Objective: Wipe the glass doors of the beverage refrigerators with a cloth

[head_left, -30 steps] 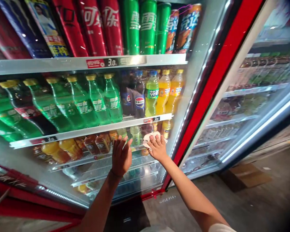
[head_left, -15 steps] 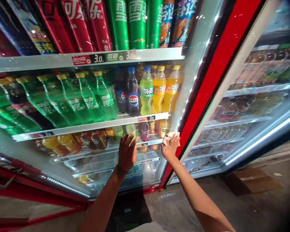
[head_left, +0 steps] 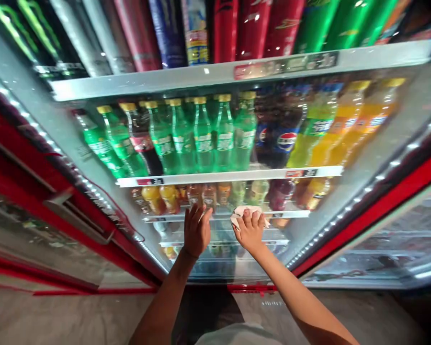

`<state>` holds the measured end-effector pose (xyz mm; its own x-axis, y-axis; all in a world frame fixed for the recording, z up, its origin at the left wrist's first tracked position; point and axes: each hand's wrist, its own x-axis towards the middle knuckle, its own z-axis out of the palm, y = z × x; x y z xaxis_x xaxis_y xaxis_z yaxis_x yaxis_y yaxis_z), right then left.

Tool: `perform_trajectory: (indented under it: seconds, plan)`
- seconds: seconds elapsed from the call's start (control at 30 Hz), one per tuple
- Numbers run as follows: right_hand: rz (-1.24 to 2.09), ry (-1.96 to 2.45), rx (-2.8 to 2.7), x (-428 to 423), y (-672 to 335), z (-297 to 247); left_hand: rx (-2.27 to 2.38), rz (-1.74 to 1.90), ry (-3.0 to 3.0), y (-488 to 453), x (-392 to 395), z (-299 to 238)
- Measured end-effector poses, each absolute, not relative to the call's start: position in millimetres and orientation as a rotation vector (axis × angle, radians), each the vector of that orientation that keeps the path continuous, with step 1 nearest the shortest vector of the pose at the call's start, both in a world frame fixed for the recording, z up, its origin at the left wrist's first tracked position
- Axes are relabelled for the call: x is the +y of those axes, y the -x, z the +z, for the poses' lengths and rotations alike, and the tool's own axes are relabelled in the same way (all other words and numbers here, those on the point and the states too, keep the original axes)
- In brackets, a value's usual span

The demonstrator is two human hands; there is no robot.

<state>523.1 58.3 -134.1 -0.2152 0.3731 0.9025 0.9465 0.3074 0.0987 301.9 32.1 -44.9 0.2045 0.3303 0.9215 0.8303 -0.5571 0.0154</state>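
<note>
We seem to be wiping, our right hand [head_left: 249, 232] spread-fingered on a pale cloth [head_left: 241, 211] (left hand's [head_left: 197, 235] fingers slightly parted); the next stroke likely needs even pressure.

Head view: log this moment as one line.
left hand: open, fingers extended | right hand: fingers over pale cloth | ahead: green bottles on cooler shelf

Right hand: [head_left: 250, 232] away from the upright red frame [head_left: 391, 203] it had reached half a second ago, now nearer the left hand [head_left: 197, 235].
Crumpled white cloth: [head_left: 241, 211] carried inward with it.
Left hand: now before small brown-filled bottles [head_left: 209, 194].
View: swung left, bringing in slim black-and-green cans [head_left: 46, 33].
</note>
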Motion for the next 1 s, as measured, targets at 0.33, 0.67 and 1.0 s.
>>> perform_trajectory:
  seconds: [0.33,0.67,1.0]
  plan:
    - [-0.875,1.083,-1.903,59,-287,-118,-1.251,-1.285,2.026,-84,9,-43]
    - [-0.782,0.811,-2.250,58,-180,-115,-1.096,-1.365,1.975,-10,-7,-21]
    - [-1.016,0.738,-2.207,95,-169,199,-0.911,-1.494,1.914,13,2,48]
